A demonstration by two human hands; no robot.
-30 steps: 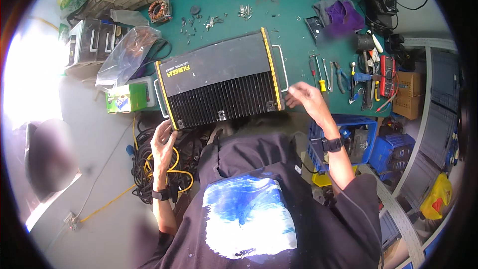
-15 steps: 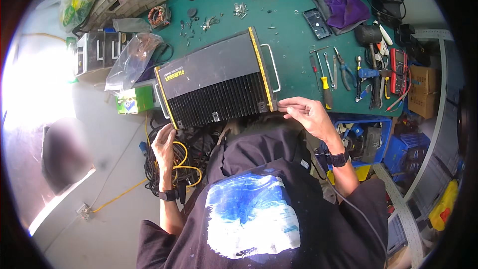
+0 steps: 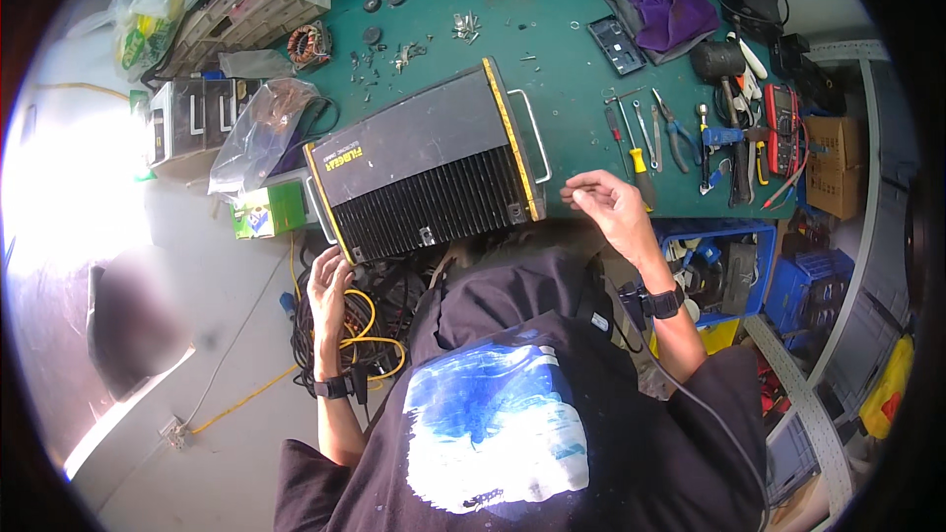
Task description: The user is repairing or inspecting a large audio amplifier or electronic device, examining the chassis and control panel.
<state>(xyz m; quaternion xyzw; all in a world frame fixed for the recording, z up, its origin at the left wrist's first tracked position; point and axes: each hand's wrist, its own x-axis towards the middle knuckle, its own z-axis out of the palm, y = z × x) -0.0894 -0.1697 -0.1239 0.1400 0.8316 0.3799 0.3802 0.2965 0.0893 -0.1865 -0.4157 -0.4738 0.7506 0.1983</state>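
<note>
A dark box (image 3: 419, 143) with black fins lies slantwise at the near edge of the green desk (image 3: 557, 74). The left hand (image 3: 328, 286) is at its near left corner, fingers bent; whether they grip it, I cannot tell. The right hand (image 3: 609, 207), loosely open and empty, hovers near its right side, beside a yellow-handled screwdriver (image 3: 641, 175).

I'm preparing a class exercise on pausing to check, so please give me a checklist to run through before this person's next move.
1. Right hand on the box: not ok, it is apart.
2. Left hand gripping firmly: cannot tell, it is at the near left corner.
3. Right handle unobstructed: ok.
4. Box fully on the table: cannot tell, edge hidden.
5. Yellow screwdriver apart from box: ok.
</note>
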